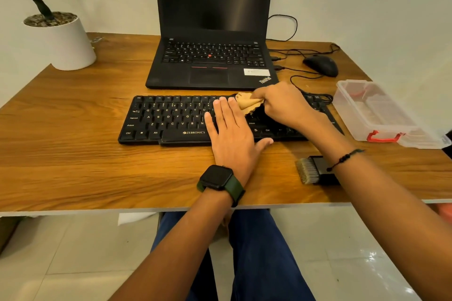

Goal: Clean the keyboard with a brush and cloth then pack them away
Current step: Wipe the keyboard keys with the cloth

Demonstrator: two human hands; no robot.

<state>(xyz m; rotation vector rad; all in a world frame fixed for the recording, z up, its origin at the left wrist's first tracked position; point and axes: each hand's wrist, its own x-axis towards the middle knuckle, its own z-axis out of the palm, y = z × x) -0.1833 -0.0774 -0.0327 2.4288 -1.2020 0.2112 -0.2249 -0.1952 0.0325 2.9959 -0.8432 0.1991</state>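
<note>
1. Reaching forward from the near edge of the tabletop (73, 154), both forearms converge over the right half of the keyboard (171, 120); the left wrist carries a dark smartwatch on a green strap (217, 178), the right wrist a thin beaded cord (344, 159).
2. Left hand (232, 134): palm down, fingers straight and slightly spread, lying flat on the keys with the thumb stretched out along the keyboard's front edge; it grips nothing.
3. Right hand (286, 102): knuckles up, fingers curled round a bunched tan cloth (247, 105), which is pressed onto the keys near the top row, just beside the left fingertips.
4. Keyboard: flat black plastic with pale legends and a "ZEBRONICS" mark on its front lip, lying crosswise at the middle of the wood-grain tabletop, its cable trailing off at the right.
5. Brush (315, 170): short pale bristles set in a blocky black body, lying on the tabletop in front of the keyboard's right end, partly hidden under the right forearm.
6. Clear plastic box (376, 110) with a red latch stands open to the right of the keyboard, on its lid.
7. Behind the keyboard stands an open black laptop (210, 56), screen dark; a black wired mouse (320, 65) to its right; a white plant pot (66, 41) at the far left corner.
</note>
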